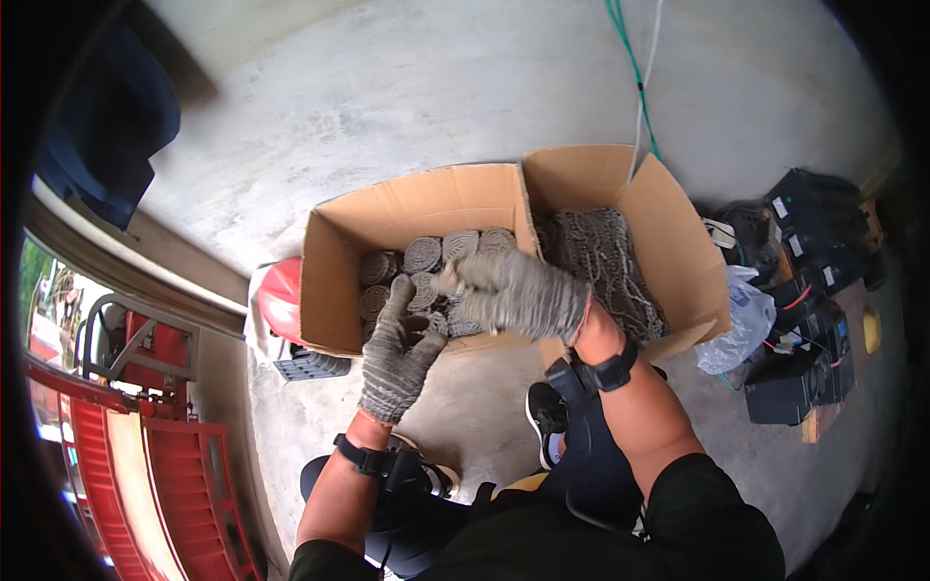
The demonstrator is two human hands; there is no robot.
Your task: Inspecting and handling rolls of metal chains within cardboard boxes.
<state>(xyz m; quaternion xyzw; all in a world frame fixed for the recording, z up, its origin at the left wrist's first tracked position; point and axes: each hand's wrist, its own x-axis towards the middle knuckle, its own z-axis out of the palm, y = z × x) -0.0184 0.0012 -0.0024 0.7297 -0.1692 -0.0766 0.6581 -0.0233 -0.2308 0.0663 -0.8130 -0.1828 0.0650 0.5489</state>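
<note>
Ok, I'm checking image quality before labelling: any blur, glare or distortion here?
Head view: the right hand is smeared by blur, the left hand looks sharper; head view: outdoor patch at far left looks washed out; head view: red panels bow near the dark rim.

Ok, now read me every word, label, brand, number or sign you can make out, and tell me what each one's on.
No text is readable here.
Black boxes: pale labels, too small to read.
Cartons: no print I can make out.
</note>
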